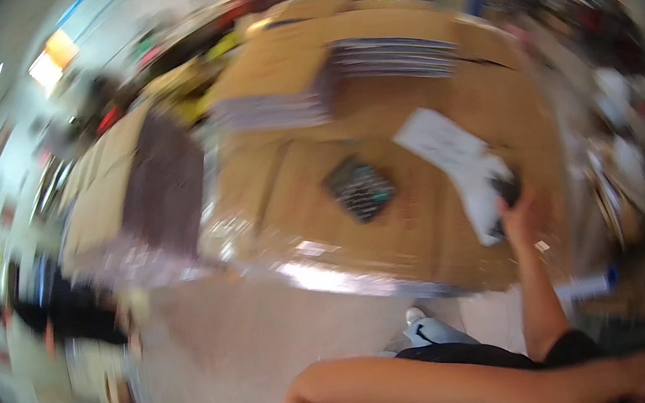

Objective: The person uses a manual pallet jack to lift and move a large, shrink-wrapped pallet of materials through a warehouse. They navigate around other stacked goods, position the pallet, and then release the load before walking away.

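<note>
My right hand [518, 214] reaches over the flat cardboard and is closed on a small black object [506, 187], whose kind the blur hides. Under and beside that hand lies a long, creased white paper sheet [440, 139] with faint markings. To its left sits a dark square packet [360, 188] that seems filled with small pieces. My left forearm crosses low in front of my body toward the right. Near my right upper arm my left hand [621, 382] is smeared by motion, so its fingers cannot be made out.
Brown cardboard sheets [318, 173] form a wide, waist-high pile edged with shiny plastic wrap [334, 276]. Shorter cardboard stacks [270, 72] rise at its back. Another tall stack [121, 190] stands on the left. Blurred clutter [623, 148] lines the right, and floor [250, 329] shows in front.
</note>
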The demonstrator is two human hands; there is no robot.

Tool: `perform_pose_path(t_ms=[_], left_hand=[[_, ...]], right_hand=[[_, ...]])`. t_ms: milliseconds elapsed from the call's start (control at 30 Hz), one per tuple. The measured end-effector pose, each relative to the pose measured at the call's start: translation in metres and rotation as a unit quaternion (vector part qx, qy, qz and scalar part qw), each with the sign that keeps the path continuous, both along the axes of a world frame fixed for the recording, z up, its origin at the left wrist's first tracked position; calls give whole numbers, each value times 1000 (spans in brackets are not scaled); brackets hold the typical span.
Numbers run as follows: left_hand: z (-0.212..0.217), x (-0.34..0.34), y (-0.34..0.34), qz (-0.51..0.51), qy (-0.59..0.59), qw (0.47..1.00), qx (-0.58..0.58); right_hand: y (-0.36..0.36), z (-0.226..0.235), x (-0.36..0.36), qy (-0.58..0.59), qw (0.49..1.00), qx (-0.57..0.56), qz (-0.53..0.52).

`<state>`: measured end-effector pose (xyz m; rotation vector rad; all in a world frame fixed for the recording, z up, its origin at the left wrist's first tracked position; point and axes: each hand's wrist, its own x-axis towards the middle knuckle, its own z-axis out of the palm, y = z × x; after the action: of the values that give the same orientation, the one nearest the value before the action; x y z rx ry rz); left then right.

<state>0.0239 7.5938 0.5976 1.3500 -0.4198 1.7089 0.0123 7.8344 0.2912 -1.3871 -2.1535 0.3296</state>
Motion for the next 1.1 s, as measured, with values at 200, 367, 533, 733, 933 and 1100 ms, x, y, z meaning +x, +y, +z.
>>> perform_pose_path(t_ms=[200,367,533,733,933,1100], left_hand=[[-39,-67,24,-61,342,886,-308],[-128,-66,44,-27,439,782,-441],[-213,-38,76,208,617,723,-233],[-254,23,112,194,620,745,-152],[-258,60,150,269,624,729,-79],[-288,35,187,379,642,666,-36]], right_hand=[[-19,1,25,110,986,116,-43],[-83,-17,171,175,962,-18,-208],[-244,-105,335,9,888,-195,-417],[-502,-232,428,-288,755,-563,-175],[-567,-245,403,156,541,-670,-484],[-462,-268,441,112,784,-534,-296]])
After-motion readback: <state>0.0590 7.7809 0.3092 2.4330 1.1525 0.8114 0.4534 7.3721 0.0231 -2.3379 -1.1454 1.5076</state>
